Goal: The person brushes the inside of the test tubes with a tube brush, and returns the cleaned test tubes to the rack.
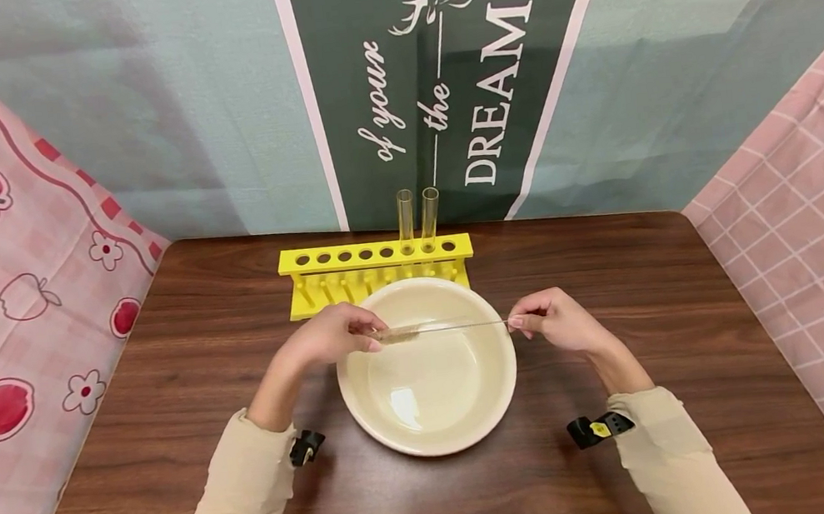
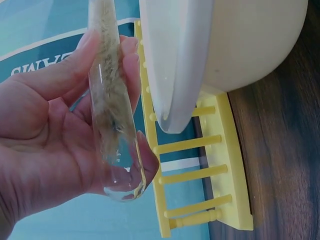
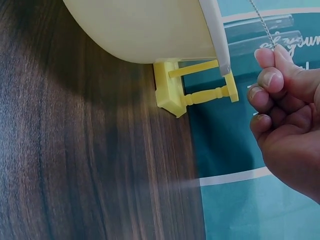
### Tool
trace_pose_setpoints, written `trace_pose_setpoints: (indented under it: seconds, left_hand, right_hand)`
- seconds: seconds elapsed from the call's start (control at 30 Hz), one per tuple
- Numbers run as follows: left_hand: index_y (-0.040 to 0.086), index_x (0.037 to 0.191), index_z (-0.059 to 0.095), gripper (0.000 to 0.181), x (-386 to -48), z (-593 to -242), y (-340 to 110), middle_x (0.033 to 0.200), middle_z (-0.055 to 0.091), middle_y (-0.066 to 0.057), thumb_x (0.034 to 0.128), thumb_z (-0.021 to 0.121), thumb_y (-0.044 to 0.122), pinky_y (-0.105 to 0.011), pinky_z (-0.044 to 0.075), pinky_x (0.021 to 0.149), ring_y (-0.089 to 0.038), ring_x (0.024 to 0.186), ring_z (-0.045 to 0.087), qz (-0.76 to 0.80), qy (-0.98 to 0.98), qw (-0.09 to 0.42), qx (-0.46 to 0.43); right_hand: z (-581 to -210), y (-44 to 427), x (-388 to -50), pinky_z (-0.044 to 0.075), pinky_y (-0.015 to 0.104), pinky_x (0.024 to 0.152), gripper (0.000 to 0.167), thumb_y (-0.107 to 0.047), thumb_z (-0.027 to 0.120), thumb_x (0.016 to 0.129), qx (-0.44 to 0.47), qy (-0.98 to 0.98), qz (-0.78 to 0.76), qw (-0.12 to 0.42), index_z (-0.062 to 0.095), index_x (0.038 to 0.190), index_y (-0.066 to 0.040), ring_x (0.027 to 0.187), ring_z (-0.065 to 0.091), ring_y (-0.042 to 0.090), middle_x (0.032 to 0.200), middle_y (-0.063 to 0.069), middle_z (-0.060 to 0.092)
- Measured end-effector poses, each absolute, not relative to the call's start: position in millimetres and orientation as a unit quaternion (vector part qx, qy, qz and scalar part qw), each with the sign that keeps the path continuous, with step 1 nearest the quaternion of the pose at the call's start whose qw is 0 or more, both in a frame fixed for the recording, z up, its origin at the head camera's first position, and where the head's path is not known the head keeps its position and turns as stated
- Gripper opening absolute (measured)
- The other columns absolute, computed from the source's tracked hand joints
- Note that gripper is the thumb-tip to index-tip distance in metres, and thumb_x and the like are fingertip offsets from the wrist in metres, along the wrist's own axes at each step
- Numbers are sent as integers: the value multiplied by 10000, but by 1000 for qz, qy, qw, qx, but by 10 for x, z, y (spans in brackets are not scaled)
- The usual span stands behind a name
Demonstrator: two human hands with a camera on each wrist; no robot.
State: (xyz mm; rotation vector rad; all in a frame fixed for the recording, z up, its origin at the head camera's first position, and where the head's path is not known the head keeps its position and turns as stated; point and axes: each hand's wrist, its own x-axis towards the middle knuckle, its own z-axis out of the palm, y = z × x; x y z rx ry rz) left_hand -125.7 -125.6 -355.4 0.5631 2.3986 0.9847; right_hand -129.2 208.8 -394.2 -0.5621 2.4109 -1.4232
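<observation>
Over the cream basin [image 1: 356, 405], my left hand [image 1: 329, 333] holds a clear glass test tube [image 2: 120, 172] lying nearly level in the head view. Its thumb and fingers curl round the tube near the rounded end. Inside the tube sit the tan bristles of a test tube brush [image 2: 111, 90], stopping short of the closed bottom. On the other side, my right hand [image 1: 558, 321] pinches the brush's twisted wire handle [image 3: 263, 24] between thumb and forefinger, the other fingers curled in. The tube's mouth is hard to make out in the head view.
Behind the basin stands a yellow test tube rack [image 1: 292, 261], its front partly hidden by the basin. Two glass tubes, a left one [image 1: 405, 217] and a right one [image 1: 430, 215], stand upright in it. Patterned cloths hang around the dark wooden table [image 1: 189, 356].
</observation>
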Motion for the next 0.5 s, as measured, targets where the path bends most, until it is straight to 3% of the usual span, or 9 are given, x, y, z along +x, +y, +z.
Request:
trace_pose_setpoints:
  seconds: [0.23, 0.5]
  left_hand:
    - [8, 1026, 663, 216, -1259, -3560, -1315, 883, 647, -41, 822, 659, 79, -291, 457, 714, -156, 800, 552, 364, 874, 248, 208]
    - [5, 1040, 655, 225, -1270, -3594, -1410, 965, 648, -73, 828, 650, 80, -310, 457, 755, -185, 881, 564, 375, 868, 261, 194]
  right_hand:
    - [-3944, 2135, -1288, 429, 323, 553, 115, 54, 558, 855, -205, 835, -492, 136, 633, 769, 69, 600, 489, 167, 601, 44, 514]
    - [-3948, 2219, -1291, 429, 308, 555, 129, 33, 571, 854, -203, 844, -482, 120, 648, 752, 16, 593, 495, 175, 594, 40, 522]
